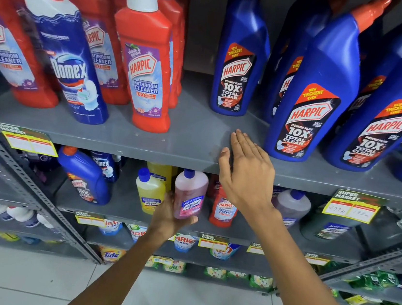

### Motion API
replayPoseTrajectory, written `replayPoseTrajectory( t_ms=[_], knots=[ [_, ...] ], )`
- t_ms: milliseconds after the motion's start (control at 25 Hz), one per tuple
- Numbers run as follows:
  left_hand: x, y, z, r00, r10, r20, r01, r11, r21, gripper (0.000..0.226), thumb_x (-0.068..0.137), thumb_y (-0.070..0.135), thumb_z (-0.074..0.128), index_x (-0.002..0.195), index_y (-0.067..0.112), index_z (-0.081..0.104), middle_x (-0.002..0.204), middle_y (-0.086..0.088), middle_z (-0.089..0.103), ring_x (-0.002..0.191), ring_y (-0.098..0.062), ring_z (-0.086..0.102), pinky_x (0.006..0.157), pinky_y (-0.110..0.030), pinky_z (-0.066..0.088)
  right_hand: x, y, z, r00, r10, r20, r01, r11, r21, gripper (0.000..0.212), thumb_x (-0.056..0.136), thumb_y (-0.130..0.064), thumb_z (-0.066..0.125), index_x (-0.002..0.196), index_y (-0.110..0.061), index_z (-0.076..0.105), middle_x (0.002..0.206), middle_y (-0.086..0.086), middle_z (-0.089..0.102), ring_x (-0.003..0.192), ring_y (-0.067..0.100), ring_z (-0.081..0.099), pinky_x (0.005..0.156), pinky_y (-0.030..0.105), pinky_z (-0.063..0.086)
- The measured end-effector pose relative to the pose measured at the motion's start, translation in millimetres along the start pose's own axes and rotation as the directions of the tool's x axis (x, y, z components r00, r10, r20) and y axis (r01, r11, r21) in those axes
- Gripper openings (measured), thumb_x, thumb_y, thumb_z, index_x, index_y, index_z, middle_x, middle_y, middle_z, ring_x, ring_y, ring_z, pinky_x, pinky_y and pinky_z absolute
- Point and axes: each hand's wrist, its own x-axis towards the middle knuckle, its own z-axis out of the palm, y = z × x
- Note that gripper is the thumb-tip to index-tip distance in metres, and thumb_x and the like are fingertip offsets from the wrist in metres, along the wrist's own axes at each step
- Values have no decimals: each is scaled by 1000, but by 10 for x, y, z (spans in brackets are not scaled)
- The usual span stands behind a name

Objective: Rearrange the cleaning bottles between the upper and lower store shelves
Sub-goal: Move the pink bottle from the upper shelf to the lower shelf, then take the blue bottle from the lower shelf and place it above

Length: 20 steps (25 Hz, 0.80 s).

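Note:
My left hand grips a pink Lizol bottle with a blue cap at the front of the lower shelf. My right hand hovers open, fingers together, over the front edge of the upper shelf, in the bare gap between a red Harpic bottle and a blue Harpic bottle. It holds nothing. A smaller blue Harpic bottle stands further back in that gap.
The upper shelf carries red Harpic bottles and a Domex bottle on the left, blue Harpic bottles on the right. The lower shelf holds a yellow Lizol bottle, a small red Harpic, a leaning blue Harpic. Detergent packs fill shelves beneath.

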Motion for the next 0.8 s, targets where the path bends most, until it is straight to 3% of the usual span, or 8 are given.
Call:
replayPoseTrajectory(
  t_ms=[120,320,400,520,600,680,800],
  knots=[
    [-180,-87,-209,993,-5,122,5,1000,1,62,75,30,97,123,18,60,111,7,73,109,-22,73,101,-38,61,-107,-22,5,993,2,-115,9,996,93,42,111,-31,47,137,-11,71,143,4,71,137,18,64,117,37,44],
    [-412,-350,-493,977,23,212,-40,996,77,46,83,35,91,120,18,68,114,7,76,104,-12,76,82,-13,56,-265,-115,38,981,77,-177,-39,977,211,37,111,-30,51,138,-14,71,142,0,71,138,15,62,121,37,36],
    [-451,-412,-455,977,16,211,-29,998,61,43,84,31,91,118,18,69,113,2,78,102,-17,78,80,-15,59,-325,-126,44,986,76,-145,-40,972,232,37,111,-29,52,141,-13,68,146,-1,68,142,15,58,123,40,35],
    [-475,-429,-372,978,10,207,-15,1000,24,35,81,27,93,107,23,70,105,-1,79,99,-24,79,92,-33,65,-367,-101,-8,989,71,-131,-33,962,273,37,110,-28,54,142,-13,67,147,-1,68,142,15,58,122,42,36],
    [-474,-474,-409,989,0,148,-5,999,39,32,78,37,94,96,34,67,98,2,78,97,-25,79,91,-37,65,-409,-158,-40,983,60,-171,6,933,359,34,107,-21,59,138,-12,70,143,-1,70,137,15,63,121,41,39],
    [-464,-615,-533,997,-74,29,75,997,-3,33,66,54,91,82,37,67,86,6,77,91,-28,80,84,-42,67,-590,-360,-24,984,-6,-181,105,834,542,33,101,-12,65,132,-9,73,137,0,73,131,16,66,116,39,43],
    [-417,-1124,-870,987,-128,-100,125,992,-35,42,54,66,85,66,29,70,77,12,74,73,-17,72,76,-32,59,-991,-802,317,973,-231,-16,169,662,731,37,98,-13,72,135,-14,71,140,-6,70,131,12,64,112,34,48]
  ],
)
